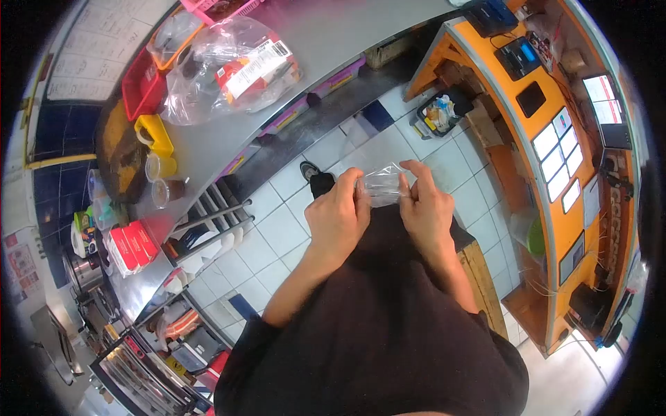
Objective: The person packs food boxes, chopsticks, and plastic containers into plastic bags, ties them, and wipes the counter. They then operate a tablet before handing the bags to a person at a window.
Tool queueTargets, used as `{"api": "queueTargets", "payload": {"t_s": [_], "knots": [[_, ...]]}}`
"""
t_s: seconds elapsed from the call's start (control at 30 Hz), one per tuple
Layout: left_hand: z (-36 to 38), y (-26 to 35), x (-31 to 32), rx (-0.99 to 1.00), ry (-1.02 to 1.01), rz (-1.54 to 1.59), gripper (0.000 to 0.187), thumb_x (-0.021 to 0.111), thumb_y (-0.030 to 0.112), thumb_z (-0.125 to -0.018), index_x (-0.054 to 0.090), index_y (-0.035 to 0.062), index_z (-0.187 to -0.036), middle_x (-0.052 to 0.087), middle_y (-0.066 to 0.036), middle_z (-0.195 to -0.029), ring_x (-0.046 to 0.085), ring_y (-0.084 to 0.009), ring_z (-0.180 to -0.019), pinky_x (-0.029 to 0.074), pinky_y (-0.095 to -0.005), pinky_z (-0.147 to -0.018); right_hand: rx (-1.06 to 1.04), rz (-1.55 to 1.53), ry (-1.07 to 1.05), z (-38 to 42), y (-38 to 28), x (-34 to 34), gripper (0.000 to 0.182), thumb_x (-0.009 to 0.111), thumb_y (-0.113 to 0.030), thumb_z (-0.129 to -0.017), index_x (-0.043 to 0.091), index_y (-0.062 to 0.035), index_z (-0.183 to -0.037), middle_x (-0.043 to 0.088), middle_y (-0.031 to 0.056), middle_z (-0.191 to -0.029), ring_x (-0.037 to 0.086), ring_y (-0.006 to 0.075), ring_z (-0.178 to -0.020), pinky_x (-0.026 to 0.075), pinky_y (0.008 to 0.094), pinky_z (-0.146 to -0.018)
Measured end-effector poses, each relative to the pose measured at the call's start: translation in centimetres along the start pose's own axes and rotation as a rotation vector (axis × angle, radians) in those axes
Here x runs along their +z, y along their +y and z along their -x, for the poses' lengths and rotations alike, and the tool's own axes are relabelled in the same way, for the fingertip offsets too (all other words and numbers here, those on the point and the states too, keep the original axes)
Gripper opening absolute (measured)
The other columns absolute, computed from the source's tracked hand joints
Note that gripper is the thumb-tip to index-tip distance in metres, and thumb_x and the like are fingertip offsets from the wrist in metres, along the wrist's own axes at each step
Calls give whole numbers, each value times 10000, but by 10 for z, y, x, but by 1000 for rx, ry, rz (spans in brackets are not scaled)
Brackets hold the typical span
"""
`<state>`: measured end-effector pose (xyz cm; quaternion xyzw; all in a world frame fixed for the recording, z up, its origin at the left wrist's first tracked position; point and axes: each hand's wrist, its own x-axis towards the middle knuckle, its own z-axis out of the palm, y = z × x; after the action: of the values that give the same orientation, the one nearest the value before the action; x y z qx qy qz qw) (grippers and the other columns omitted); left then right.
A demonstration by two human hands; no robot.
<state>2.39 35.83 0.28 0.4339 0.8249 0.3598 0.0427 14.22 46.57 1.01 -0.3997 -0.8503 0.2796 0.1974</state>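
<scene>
A clear plastic bag [383, 186] is stretched between my two hands in front of my body, over the tiled floor. My left hand [339, 213] pinches its left side between thumb and fingers. On the other side, my right hand [428, 205] grips the right edge in the same way. The bag is see-through and crinkled, with shiny folds along its top, and the floor shows through its upper part.
On the steel counter [333, 41] to the left lie a large clear bag with a red-and-white package [257, 73], a yellow tape dispenser [154, 135], plastic cups [161, 168] and red boxes [132, 247]. An orange desk [544, 118] with tablets stands right. A trash bin [442, 114] is ahead.
</scene>
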Motion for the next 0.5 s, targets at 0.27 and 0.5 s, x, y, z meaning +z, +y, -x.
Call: {"api": "queueTargets", "payload": {"t_s": [0.27,0.5], "knots": [[11,5,-1,589,-155,91,197,732,198,-787,635,117,-938,538,-13,-640,558,-174,-551,426,-301,-514,-272,-101,215,19,45,11,179,707,-43,-850,597,-45,-991,659,106,-750,633,210,-608,493,308,-543],[-22,-34,7,-407,124,615,745,729,429,-823,431,-13,-1344,420,-210,-1398,405,-345,-1292,349,-429,-1024,459,-1034,67,18,84,-3,134,602,-17,-912,557,-8,-1037,671,138,-892,676,206,-730,570,303,-550]]}}
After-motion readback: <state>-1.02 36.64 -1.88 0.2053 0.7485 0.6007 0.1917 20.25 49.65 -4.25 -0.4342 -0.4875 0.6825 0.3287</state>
